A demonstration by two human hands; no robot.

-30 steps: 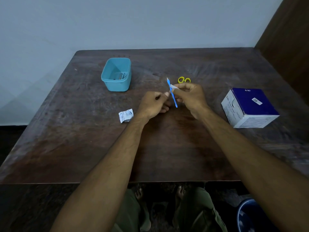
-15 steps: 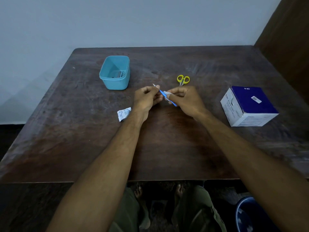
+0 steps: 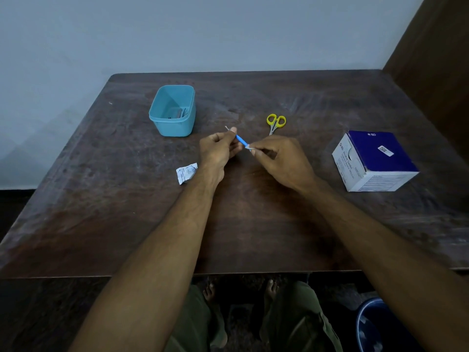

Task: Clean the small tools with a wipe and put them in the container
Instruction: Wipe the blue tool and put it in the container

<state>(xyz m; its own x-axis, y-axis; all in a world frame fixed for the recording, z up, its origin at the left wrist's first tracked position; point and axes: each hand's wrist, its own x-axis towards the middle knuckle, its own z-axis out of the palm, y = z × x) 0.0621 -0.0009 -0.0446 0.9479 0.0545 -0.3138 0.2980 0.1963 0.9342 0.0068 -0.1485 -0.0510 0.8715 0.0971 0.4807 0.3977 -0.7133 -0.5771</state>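
Note:
My left hand (image 3: 219, 151) pinches a thin blue-handled tool (image 3: 240, 139) near its metal tip, which pokes out up and to the left. My right hand (image 3: 279, 158) holds a small white wipe (image 3: 250, 147) pressed around the tool's lower end. Both hands hover over the middle of the dark wooden table (image 3: 127, 212). A teal container (image 3: 172, 111) stands at the back left with some tools lying in its bottom. Small yellow-handled scissors (image 3: 275, 122) lie on the table just behind my right hand.
A torn white wipe wrapper (image 3: 186, 172) lies left of my left wrist. A blue and white swab box (image 3: 373, 160) stands at the right. A wall runs behind the table. A dark blue bin (image 3: 375, 326) is on the floor at the lower right.
The blue tool has tilted from near upright to slanting left, tip toward the container. My right hand with the wipe has slid down the handle to its lower end.

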